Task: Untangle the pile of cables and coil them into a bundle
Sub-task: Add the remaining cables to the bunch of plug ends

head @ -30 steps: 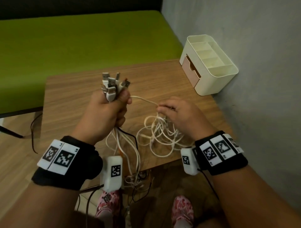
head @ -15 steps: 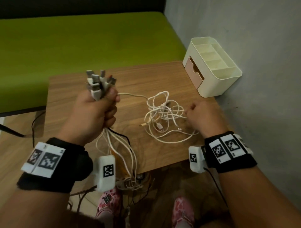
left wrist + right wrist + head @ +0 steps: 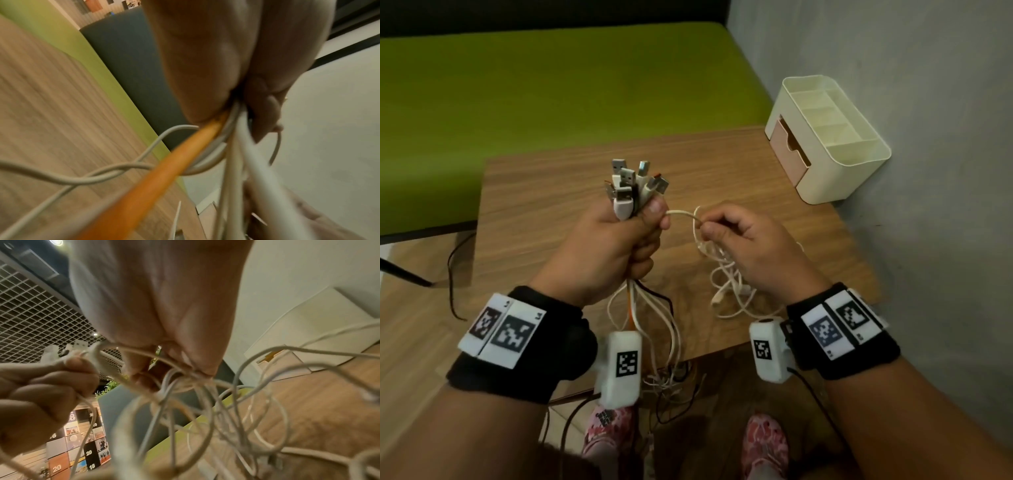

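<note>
My left hand point(image 3: 619, 236) grips a bunch of cables upright above the wooden table point(image 3: 544, 205). Their USB plugs point(image 3: 631, 186) stick up out of the fist. White, black and one orange cable point(image 3: 144, 186) hang from below the fist over the table's front edge. One white cable point(image 3: 681, 214) arcs from the left thumb to my right hand point(image 3: 736, 240), which pinches a tangled white loop bundle point(image 3: 726, 277). The loops hang from the right fingers point(image 3: 185, 363) down onto the table.
A cream desk organiser point(image 3: 825, 137) with a pink drawer stands at the table's back right, against the grey wall point(image 3: 928, 171). A green surface point(image 3: 551, 85) lies behind the table. A black wire point(image 3: 453, 274) hangs off the left edge. Feet in pink slippers point(image 3: 763, 442) show below.
My right hand has moved left towards the left hand and lifted the white tangle off the table by its top loop. My left hand has shifted right with the plugs.
</note>
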`<control>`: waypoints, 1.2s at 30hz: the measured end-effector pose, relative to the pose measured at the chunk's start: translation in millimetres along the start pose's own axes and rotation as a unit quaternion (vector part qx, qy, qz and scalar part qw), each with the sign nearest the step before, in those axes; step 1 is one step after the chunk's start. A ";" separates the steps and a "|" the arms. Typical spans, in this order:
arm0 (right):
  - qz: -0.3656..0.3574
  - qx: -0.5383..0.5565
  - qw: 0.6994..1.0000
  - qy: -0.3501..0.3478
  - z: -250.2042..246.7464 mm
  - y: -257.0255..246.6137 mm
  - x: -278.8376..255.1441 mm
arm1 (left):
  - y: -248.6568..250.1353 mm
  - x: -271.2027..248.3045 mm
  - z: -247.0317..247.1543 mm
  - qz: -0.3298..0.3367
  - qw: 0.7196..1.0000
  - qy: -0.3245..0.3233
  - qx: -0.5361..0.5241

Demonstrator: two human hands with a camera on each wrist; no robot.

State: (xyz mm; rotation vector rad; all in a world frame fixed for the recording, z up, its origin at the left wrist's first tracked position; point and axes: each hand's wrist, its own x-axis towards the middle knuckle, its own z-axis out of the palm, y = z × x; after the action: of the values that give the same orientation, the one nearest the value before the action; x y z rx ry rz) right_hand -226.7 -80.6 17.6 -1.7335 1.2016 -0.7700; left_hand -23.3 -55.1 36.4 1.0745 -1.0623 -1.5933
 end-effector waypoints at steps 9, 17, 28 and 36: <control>-0.131 -0.195 0.968 0.085 13.8 23.7 10.3 | -17.4 5.0 34.3 0.119 0.834 0.157 0.516; -0.170 -0.177 0.963 0.111 21.4 10.3 8.6 | -18.1 12.8 36.3 0.054 0.880 0.119 0.456; -0.026 -0.350 0.936 0.040 8.9 18.8 12.1 | 5.0 2.7 25.9 0.099 0.988 0.094 0.073; 0.097 -0.091 0.990 0.047 -18.3 18.1 8.3 | 7.9 4.0 -24.2 0.095 0.965 0.235 0.066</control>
State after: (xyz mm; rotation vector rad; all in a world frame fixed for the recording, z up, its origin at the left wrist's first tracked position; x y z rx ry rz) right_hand -246.6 -96.8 9.4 -1.7084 1.5208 -0.6483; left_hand 0.6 -64.5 37.2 1.3153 -0.9203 -1.0531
